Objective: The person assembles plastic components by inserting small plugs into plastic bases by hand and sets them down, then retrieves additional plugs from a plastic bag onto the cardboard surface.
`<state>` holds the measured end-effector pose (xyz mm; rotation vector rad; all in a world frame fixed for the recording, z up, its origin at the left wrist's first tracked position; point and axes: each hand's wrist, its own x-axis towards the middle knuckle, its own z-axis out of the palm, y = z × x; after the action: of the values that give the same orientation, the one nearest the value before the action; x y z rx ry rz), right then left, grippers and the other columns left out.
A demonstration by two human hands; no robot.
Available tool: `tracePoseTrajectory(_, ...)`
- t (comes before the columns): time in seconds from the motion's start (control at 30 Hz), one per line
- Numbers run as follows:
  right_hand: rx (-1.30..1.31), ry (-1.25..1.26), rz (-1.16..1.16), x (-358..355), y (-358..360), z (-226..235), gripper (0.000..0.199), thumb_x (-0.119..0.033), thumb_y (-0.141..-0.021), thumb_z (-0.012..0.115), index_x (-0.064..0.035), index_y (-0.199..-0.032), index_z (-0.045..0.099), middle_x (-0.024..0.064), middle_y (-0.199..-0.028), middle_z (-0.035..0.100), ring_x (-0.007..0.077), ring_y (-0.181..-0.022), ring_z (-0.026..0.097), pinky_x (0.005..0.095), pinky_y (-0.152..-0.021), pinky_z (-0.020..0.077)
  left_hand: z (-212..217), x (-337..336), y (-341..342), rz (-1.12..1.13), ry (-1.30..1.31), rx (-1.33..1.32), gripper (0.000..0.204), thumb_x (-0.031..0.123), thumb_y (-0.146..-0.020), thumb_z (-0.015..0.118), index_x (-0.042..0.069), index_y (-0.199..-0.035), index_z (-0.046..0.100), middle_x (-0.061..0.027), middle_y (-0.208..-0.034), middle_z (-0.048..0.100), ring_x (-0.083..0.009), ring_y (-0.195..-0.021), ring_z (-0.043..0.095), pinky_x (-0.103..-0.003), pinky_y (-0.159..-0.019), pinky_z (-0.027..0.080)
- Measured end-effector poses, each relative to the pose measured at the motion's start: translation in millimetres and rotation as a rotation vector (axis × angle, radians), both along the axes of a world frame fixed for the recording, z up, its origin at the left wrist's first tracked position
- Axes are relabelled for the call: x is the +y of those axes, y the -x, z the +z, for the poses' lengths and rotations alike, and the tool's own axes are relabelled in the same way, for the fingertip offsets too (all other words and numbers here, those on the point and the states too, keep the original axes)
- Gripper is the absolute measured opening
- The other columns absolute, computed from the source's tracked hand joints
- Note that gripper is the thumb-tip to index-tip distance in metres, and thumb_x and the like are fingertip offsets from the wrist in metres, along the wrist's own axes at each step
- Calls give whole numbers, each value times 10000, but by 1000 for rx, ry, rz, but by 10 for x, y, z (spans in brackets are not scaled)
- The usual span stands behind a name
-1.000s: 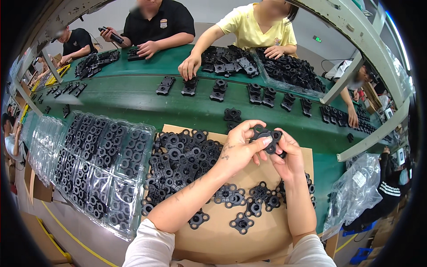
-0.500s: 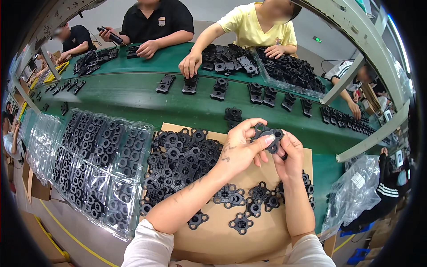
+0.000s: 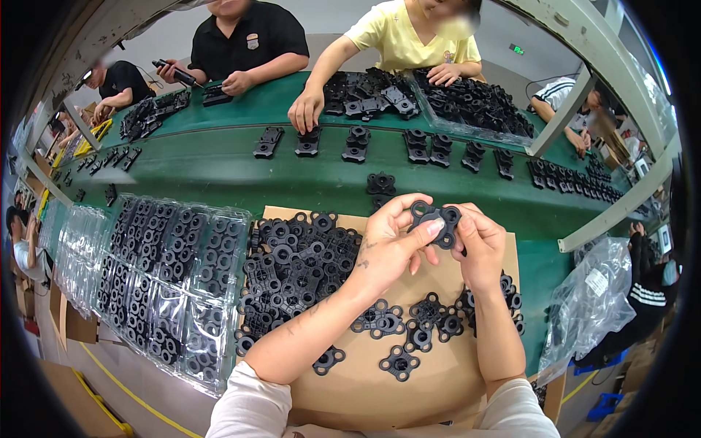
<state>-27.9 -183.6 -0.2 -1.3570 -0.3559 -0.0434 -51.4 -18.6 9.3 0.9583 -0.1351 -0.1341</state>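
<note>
My left hand [image 3: 391,244] and my right hand [image 3: 478,244] together hold one black plastic part with round lobes [image 3: 437,219] above a brown cardboard sheet [image 3: 438,379]. Fingers of both hands pinch its edges. A heap of the same black parts [image 3: 299,270] lies on the cardboard to the left of my hands. Several loose ones [image 3: 409,336] lie below them, between my forearms.
Clear plastic trays filled with black parts [image 3: 161,277] lie at my left. A green conveyor belt [image 3: 219,171] carries spaced parts beyond the cardboard. People across the belt handle piles of parts [image 3: 372,91]. Crumpled plastic bags [image 3: 591,299] sit at the right.
Both hands have kept hold of the black part at the same place; the fingers have shifted slightly on it.
</note>
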Motion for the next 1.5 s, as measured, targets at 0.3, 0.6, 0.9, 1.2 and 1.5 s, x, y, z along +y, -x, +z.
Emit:
tracePoseTrajectory(0.3,-31,116,25,75,52,46,209,-74,-926,535,50,-1057,640,33,-890,558,42,-538,379,151,-433,273,-75,2,-6,102,-126,-132,416,-9,-833,629,-27,-1215,468,-139,-934,635,-149,-544,603,-170,-369,388)
tracePoseTrajectory(0.6,299,-382,186,-13,-24,-24,189,-98,-909,586,21,-1050,626,9,-657,493,17,-510,336,125,-382,200,0,33,9,41,-108,-48,410,-24,-823,627,-9,-1206,480,-133,-945,640,-136,-537,592,-170,-381,390)
tracePoseTrajectory(0.9,575,-588,250,-91,-143,-221,255,-247,-971,523,-63,-1141,572,-52,-559,415,12,-418,298,127,-336,229,-113,-33,-12,-5,-12,-98,428,0,-813,645,0,-1206,475,-126,-912,647,-138,-526,596,-181,-364,404)
tracePoseTrajectory(1.2,499,-543,169,-41,-82,-192,267,-314,-991,479,-76,-1039,591,-56,-567,430,27,-428,344,175,-398,357,-172,-118,-68,26,-10,-115,408,20,-832,638,-12,-1200,464,-121,-880,650,-134,-508,595,-182,-343,398)
tracePoseTrajectory(1.5,113,-58,-192,56,-31,-217,327,-310,-998,463,-34,-922,619,-54,-606,463,7,-477,338,150,-409,276,-205,-66,-86,-32,69,-22,394,23,-843,636,-29,-1190,458,-127,-877,645,-146,-469,587,-194,-324,398)
